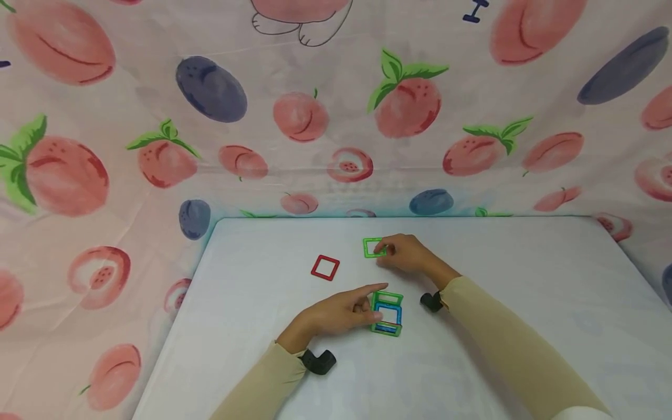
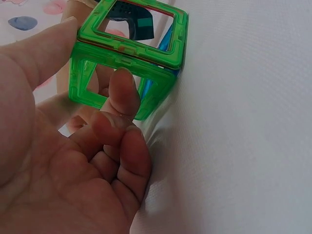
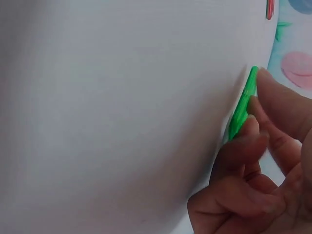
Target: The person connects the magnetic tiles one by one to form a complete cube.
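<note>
My left hand [image 1: 341, 309] grips a small box-like build of magnetic tiles, green [image 2: 127, 48] and blue [image 1: 401, 315], standing on the white table. In the left wrist view its thumb is at an upper corner and a fingertip lies against a green side; the other fingers are curled. Farther back, my right hand [image 1: 406, 254] pinches a loose green square magnetic tile [image 1: 366, 248] by its right edge. Seen edge-on in the right wrist view, this tile [image 3: 243, 102] sits between thumb and fingers, close over the table.
A red square magnetic tile [image 1: 325, 268] lies on the white table [image 1: 252, 256], left of the green one. Behind the table's back edge hangs a fruit-patterned cloth [image 1: 315, 163]. Each wrist carries a black camera, like the left one [image 1: 319, 362].
</note>
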A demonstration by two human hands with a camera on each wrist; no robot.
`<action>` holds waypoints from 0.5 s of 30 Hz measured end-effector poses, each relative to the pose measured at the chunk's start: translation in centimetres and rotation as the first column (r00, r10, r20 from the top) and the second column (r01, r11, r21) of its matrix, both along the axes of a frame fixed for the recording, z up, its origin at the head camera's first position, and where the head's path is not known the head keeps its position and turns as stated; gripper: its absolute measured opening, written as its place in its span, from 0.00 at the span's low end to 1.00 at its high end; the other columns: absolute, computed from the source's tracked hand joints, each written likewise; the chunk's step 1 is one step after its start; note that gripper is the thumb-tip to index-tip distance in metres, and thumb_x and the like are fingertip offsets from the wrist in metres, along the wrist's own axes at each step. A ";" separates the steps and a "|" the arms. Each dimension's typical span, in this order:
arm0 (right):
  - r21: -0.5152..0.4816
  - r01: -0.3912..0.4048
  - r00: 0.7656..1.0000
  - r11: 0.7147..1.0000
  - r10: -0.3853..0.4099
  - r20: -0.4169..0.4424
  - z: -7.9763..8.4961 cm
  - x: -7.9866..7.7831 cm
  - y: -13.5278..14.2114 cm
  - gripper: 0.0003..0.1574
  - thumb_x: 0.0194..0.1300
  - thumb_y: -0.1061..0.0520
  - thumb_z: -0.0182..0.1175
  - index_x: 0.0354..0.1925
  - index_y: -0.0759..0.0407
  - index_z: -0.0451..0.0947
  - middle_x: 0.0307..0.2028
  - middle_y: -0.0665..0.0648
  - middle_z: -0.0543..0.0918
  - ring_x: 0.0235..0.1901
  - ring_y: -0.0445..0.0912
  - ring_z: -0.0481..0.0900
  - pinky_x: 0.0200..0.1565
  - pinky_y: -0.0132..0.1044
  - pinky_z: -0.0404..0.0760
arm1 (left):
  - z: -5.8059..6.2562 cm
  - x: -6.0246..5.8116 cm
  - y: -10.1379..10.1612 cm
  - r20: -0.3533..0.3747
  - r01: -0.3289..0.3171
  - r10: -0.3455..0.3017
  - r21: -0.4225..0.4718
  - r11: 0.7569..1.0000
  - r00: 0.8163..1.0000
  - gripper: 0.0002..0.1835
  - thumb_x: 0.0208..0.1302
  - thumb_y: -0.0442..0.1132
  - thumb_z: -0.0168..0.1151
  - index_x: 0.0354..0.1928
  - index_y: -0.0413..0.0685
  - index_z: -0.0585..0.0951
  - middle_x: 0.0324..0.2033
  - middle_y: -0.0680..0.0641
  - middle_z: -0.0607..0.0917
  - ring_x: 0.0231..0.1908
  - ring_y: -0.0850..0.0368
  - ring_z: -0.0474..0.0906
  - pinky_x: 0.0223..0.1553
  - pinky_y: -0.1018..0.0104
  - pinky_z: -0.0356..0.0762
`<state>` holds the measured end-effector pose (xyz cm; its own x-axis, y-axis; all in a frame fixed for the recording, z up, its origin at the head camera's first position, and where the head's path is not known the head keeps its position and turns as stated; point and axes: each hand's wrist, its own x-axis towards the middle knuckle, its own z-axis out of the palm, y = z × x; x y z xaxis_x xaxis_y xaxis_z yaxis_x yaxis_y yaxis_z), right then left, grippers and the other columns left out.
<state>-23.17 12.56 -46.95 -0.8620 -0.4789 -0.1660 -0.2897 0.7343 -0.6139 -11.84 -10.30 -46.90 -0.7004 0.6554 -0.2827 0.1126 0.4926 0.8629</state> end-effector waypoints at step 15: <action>0.310 0.013 1.000 0.951 -0.011 -0.008 1.2 3.0 2.0 0.18 0.65 0.45 0.70 0.25 0.53 0.80 0.23 0.49 0.78 0.25 0.43 0.73 0.29 0.36 0.70 | -0.1 0.1 0.0 0.007 -0.019 0.019 -0.028 0.999 1.000 0.34 0.70 0.59 0.63 0.75 0.77 0.64 0.35 0.55 0.80 0.34 0.62 0.75 0.40 0.66 0.71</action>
<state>-20.22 14.54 -45.73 -0.8686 -0.3946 -0.2995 -0.2830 0.8915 -0.3538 -11.75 -10.27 -46.96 -0.7106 0.6338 -0.3055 0.0971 0.5183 0.8496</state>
